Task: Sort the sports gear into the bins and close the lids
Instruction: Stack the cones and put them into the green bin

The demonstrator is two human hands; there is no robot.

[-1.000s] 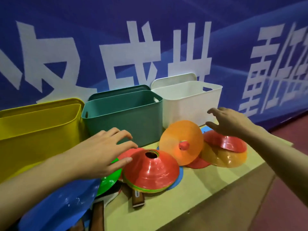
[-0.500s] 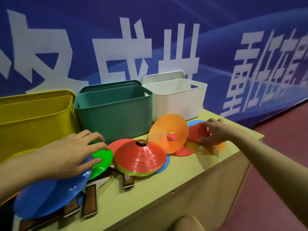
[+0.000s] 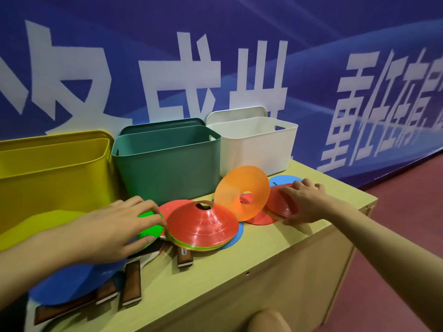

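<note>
While lids lean behind, bins' [image 3: 167, 164] contents seem hidden.

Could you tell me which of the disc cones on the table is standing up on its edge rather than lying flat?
The translucent orange cone, between the red stack and the right hand; the others lie flat.
</note>
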